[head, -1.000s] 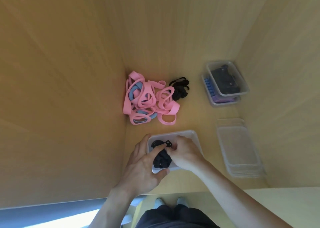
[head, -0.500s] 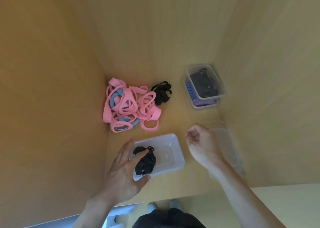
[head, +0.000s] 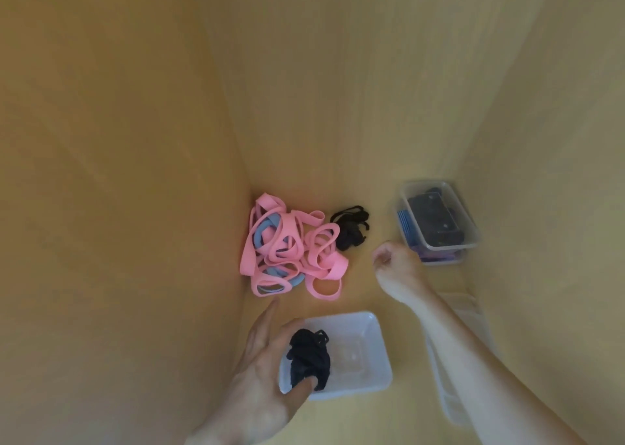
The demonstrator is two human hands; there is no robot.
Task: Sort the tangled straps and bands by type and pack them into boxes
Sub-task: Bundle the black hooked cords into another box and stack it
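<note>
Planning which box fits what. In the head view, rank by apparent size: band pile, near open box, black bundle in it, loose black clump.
1. near open box and band pile: alike, unranked; box is nearer.
2. black bundle
3. loose black clump: slightly smaller but farther, so unsure.

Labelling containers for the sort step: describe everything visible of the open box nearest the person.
The open box is a shallow rectangular tub of translucent whitish plastic with rounded corners. It has no lid, stands upright on the wooden surface and is turned slightly askew. A black strap bundle lies in its left half; the right half is bare. The left hand lies against its left side, thumb on the bundle.
</note>
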